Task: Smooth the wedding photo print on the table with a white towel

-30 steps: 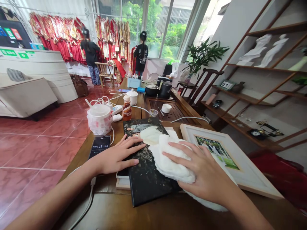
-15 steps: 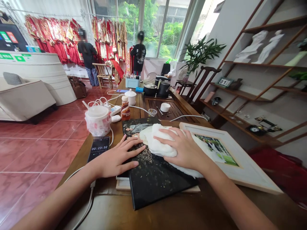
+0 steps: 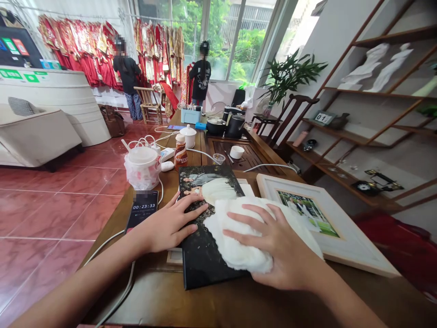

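White towel (image 3: 239, 241) under R hand (image 3: 280, 248), L hand (image 3: 167, 223) flat on photo (image 3: 211, 187), blue pen tub (image 3: 190, 116).

cloth (image 3: 239, 241): white, soft, fluffy; photo board (image 3: 201, 269): glossy, smooth; table (image 3: 205, 305): varnished wood

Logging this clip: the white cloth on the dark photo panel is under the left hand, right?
No: the head view shows the white cloth under the right hand, not the left. It does lie on the dark photo panel.
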Tool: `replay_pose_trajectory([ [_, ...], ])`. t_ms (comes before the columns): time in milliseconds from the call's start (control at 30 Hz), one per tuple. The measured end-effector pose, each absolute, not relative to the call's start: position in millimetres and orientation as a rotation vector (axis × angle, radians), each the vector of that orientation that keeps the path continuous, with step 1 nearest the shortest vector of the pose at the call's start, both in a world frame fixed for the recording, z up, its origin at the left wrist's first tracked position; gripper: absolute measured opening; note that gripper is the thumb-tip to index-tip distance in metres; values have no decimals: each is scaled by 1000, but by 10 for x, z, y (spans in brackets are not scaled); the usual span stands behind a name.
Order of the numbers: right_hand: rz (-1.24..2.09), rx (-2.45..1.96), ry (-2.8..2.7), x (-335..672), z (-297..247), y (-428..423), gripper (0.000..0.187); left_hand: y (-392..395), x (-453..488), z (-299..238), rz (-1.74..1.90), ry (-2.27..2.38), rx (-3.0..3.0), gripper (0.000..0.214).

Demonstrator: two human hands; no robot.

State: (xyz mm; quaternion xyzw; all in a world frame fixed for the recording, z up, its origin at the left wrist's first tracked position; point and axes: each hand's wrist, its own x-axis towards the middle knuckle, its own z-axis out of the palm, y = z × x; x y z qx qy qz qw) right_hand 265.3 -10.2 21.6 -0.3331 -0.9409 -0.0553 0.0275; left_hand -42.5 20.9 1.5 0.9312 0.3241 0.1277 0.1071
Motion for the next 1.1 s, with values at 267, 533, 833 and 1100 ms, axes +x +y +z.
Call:
replay_pose_trajectory([
  [267,-150,-1029,-2724,3069,129,-362,73,231,-467,7,410,913,2733,52],
  [533,-182,-1500,-1662,3602,178,-190,39,230,-448,62,339,916,2732,51],
  [833,-709,-1623,-1851,4002,529,-19,56,113,-283,219,410,929,2804,48],
  [1100,-504,-1601,-2428,3673,234,338,59,-346,63,210,382,681,2918,59],
])
